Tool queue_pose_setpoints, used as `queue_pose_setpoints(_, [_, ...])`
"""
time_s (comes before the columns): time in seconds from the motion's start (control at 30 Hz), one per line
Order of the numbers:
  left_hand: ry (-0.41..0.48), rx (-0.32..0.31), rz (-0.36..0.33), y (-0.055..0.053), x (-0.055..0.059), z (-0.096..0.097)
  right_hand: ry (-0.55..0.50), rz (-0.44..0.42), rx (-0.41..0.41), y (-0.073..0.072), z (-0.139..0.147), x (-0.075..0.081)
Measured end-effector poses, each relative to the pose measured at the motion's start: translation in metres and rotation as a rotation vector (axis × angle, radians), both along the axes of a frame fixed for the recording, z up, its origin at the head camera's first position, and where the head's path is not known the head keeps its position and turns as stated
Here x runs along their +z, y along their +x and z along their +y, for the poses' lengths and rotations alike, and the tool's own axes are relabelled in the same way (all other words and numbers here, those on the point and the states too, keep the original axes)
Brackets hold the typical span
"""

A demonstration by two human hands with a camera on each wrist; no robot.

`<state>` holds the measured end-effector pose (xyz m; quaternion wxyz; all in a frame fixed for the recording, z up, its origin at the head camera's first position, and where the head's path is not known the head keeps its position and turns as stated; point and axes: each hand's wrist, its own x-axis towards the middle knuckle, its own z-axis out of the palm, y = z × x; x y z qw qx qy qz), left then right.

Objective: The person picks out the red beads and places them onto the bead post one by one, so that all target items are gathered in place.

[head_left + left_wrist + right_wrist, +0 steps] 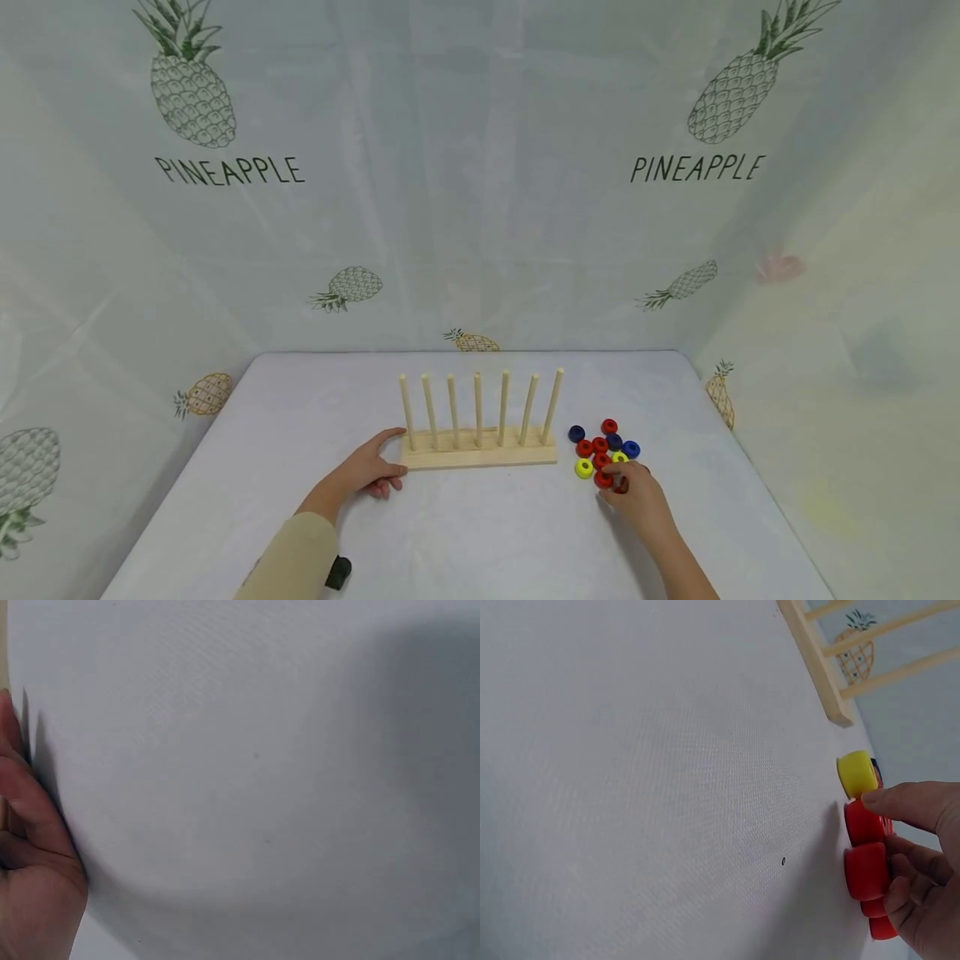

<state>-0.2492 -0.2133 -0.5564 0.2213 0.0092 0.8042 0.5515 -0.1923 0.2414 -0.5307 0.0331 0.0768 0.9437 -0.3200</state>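
A pale wooden peg rack (480,457), with a row of several upright bare pegs, stands mid-table. My left hand (369,468) grips its left end, index finger at the back edge and thumb at the front corner. In the left wrist view only part of the left hand (37,855) shows, at the left edge. Right of the rack lie several ring-shaped beads: red, yellow (584,468) and blue (632,450). My right hand (636,496) pinches a red bead (603,480) at the group's near side. More red beads (866,870) sit by its curled fingers in the right wrist view.
The white-covered table (480,533) runs back to a hanging curtain (480,208) printed with pineapples. A small black object (339,572) shows beside the left sleeve (296,554). The rack's base end (838,712) lies beyond the yellow bead in the right wrist view.
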Motion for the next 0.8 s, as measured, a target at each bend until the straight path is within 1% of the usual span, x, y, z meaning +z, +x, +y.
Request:
queue_pose_setpoints(0.07, [0.004,0.002,0.009,0.001,0.0,-0.001,-0.009,-0.004,-0.007,0.0,-0.001,0.0])
queue_pose_setpoints(0.17, [-0.005,0.007,0.041,0.003,0.0,-0.001,-0.019,-0.001,-0.017,-0.001,-0.001,-0.001])
queue_pose_setpoints(0.3, [0.004,0.016,0.062,0.003,-0.003,0.0,-0.021,0.011,-0.035,-0.002,-0.001,-0.007])
queue_pose_setpoints(0.43, [0.019,0.018,0.066,0.004,-0.004,0.001,-0.012,0.03,-0.051,-0.002,0.0,-0.012])
queue_pose_setpoints(0.53, [0.018,0.021,0.071,0.005,-0.004,0.001,-0.005,0.036,-0.055,-0.002,-0.001,-0.013])
queue_pose_setpoints(0.7, [0.015,0.031,0.075,0.005,-0.005,0.001,-0.003,0.03,-0.053,-0.002,-0.002,-0.011])
queue_pose_setpoints(0.8, [0.006,0.037,0.065,0.006,-0.005,0.002,-0.017,0.015,-0.049,-0.002,-0.002,-0.008])
